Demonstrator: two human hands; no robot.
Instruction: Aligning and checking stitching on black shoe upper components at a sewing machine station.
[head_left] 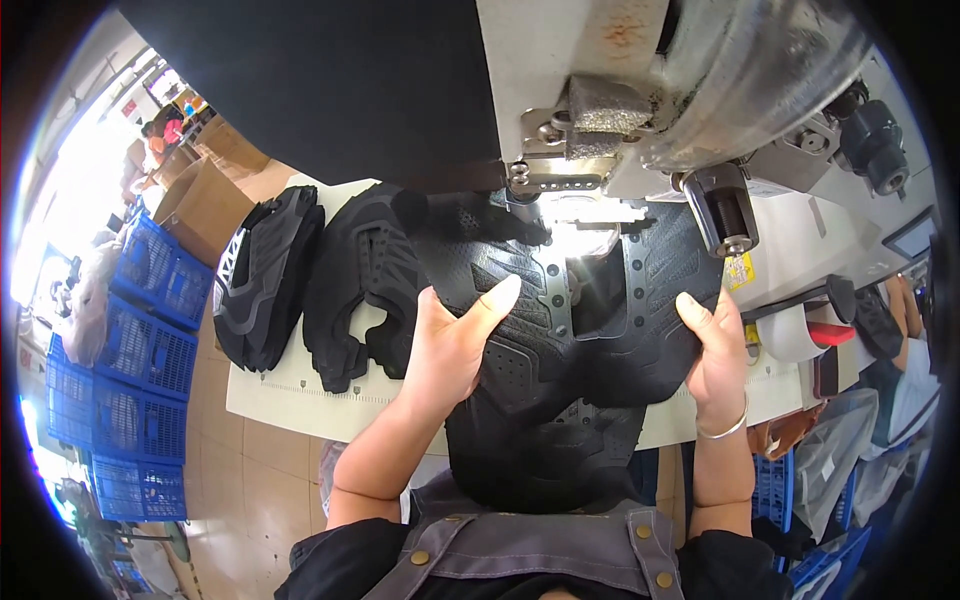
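A person at a sewing machine point(510, 60) holds a black shoe upper point(525, 365) with both hands, its far end under the machine head and its near side toward the person's lap. The left hand point(450, 335) pinches the left side, thumb flat on top and pointing to the far right, fingers mostly hidden beneath. The right hand point(712, 345) grips the right edge, thumb over the surface.

The upper is black all over, with a faint sheen where the lamp point(588, 238) glares on it. Two paler strips, each dotted with a row of round dark spots, flank a dark gap near the middle. Slanted raised ribs spread outward from the strips on either side, and a panel of small dots sits below the left thumb. The near part falls into deep shadow; whether the dark material hanging toward the lap belongs to the same piece cannot be told.

To the left on the white table point(335, 412), a curved black piece point(350, 285) lies beside a stack of similar black pieces point(262, 290) with grey panels. Blue crates point(145, 345) stand farther left.
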